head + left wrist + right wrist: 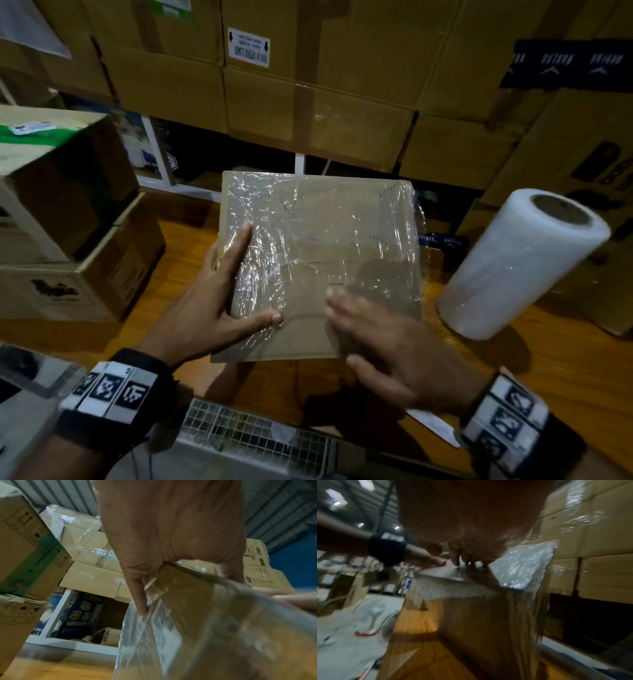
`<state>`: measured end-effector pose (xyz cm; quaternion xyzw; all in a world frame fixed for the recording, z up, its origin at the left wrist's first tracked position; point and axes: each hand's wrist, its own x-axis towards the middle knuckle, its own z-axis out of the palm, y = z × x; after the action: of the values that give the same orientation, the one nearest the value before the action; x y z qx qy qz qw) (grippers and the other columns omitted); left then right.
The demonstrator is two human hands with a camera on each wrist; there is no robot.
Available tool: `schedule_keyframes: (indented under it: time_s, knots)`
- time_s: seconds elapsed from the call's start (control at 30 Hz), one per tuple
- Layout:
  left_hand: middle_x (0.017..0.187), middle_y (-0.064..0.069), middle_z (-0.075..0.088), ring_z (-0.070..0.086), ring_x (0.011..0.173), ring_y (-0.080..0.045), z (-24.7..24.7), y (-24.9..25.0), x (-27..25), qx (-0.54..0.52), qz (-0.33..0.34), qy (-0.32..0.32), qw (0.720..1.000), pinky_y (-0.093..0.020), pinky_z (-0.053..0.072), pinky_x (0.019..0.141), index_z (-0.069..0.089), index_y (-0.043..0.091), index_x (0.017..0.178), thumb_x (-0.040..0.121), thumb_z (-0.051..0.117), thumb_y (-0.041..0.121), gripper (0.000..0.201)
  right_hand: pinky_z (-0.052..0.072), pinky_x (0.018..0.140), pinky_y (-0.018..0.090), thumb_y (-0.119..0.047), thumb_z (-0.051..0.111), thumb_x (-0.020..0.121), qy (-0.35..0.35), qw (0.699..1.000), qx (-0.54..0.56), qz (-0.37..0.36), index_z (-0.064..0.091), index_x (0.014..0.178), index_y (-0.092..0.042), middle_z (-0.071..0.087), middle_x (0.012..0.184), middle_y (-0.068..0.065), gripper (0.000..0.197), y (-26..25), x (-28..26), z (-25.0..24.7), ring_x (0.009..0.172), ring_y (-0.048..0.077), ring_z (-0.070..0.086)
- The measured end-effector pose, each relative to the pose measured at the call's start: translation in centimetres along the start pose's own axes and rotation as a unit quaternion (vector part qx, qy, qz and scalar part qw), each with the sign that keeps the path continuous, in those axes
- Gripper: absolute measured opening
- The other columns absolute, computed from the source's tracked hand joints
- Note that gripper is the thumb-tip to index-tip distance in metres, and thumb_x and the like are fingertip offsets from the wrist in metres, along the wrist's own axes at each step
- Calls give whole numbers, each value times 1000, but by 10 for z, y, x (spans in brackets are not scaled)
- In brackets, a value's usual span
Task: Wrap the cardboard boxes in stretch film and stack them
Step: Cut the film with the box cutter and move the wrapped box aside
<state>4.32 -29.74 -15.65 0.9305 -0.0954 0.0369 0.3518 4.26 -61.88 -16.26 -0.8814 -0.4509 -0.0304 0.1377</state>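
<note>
While the film-wrapped cardboard box [318,260] is standing on the wooden table [534,370], the wrapping step is looking nearly finished. The left hand [219,305] is clasping the box's near-left corner, fingers down the side and thumb across the top. The right hand [387,346], fingers straight and blurred, is lying flat on the near top face, probably smoothing the film down. The stretch film roll [520,263] is standing just right of the box, held by nobody. Next, the box probably needs carrying to a stack, which calls for both hands gripping opposite sides.
</note>
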Motion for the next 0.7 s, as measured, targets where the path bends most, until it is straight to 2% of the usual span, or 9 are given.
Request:
schedule_keyframes:
  time_s: [0.07,0.17,0.2,0.27,0.33,0.43,0.53,0.6,0.7]
  knots:
    - [173,-6,3,29,152,-38,1,1,-2,0,-5,3,1000,-70,38,111,-14,62,154,69,82,69,129,20,128,44,-42,45,106,71,995,-64,32,26,163,-13,13,173,5,67,21,19,-14,160,17,9]
    - [174,-4,-2,18,156,-39,4,5,-4,-1,-10,5,1000,-74,31,113,-15,62,154,71,80,68,125,15,127,55,-50,26,108,55,981,-154,107,10,165,-8,-3,173,13,72,41,51,-11,160,22,-7]
    - [174,-3,-5,14,157,-38,5,6,-5,0,-12,5,1000,-74,28,114,-15,63,153,72,79,67,124,15,126,56,-49,25,108,56,978,-166,115,11,165,-6,-2,173,15,73,40,52,-4,160,24,-6]
    - [174,-3,-4,16,157,-37,5,6,-4,-5,-13,9,1000,-74,29,114,-15,62,153,73,78,67,123,18,125,57,-44,34,108,54,978,-184,79,18,163,-2,6,172,18,72,30,36,11,161,28,2]
    - [174,-2,-2,23,155,-37,5,6,-5,-3,-12,11,1000,-71,32,113,-14,62,154,72,78,67,124,18,127,53,-38,43,107,23,983,-179,9,21,163,-3,10,172,17,69,12,4,26,160,29,6]
    - [174,3,-2,30,152,-35,5,5,-8,-4,-5,16,1000,-64,36,113,-14,61,155,71,78,66,125,21,128,46,-33,47,108,21,997,-76,-22,29,162,-7,15,172,10,62,7,-21,12,160,22,11]
    - [173,2,1,35,149,-36,6,7,-8,3,-7,14,1000,-63,39,111,-14,61,155,72,79,65,125,17,129,44,-39,43,107,117,987,-79,73,29,161,-6,15,172,12,65,37,5,-24,160,22,10]
    - [173,0,1,34,149,-37,6,8,-7,-2,-14,16,1000,-65,38,111,-14,61,154,72,79,64,124,8,130,47,-51,33,108,113,975,-124,144,14,165,-7,1,174,12,74,58,29,-33,161,21,-4]
    - [173,-2,4,35,149,-38,6,10,-6,3,-20,19,1000,-68,38,110,-14,61,154,72,78,65,123,4,130,51,-53,26,108,95,969,-145,175,4,165,-5,-9,173,11,78,63,30,-13,160,21,-11]
